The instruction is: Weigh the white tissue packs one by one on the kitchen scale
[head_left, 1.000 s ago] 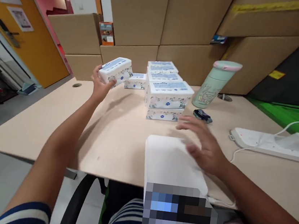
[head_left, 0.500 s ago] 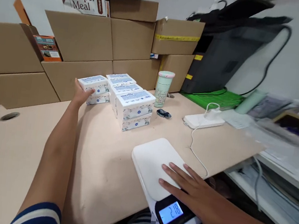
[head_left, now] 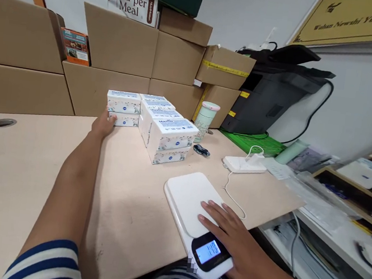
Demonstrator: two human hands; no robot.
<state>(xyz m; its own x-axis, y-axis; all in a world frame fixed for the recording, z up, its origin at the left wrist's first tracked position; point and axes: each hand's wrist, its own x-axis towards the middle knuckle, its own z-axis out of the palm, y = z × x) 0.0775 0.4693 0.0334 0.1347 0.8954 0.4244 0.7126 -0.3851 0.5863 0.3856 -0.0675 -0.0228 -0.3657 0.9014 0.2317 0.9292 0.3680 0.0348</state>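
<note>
White floral tissue packs (head_left: 174,142) are stacked two high in a row running back across the table. At the back left, my left hand (head_left: 102,124) touches the left end of another two-high stack, by the lower tissue pack (head_left: 125,120). Its thumb lies at the front corner, apart from the other fingers, whose tips are partly hidden. My right hand (head_left: 224,225) rests flat with spread fingers on the white digital scale (head_left: 185,198). The scale's lit display (head_left: 208,251) shows a number starting with 1. No pack stands on the scale.
Cardboard boxes (head_left: 116,45) form a wall behind the packs. A green tumbler (head_left: 205,121) and a small dark object (head_left: 201,150) stand right of them. Further right are a white power strip (head_left: 244,164) with a cable and a dark printer (head_left: 272,96).
My left hand has moved down from the upper pack to beside the lower one, and the two packs now line up. The scale reading has changed from 2.18. The head view has shifted.
</note>
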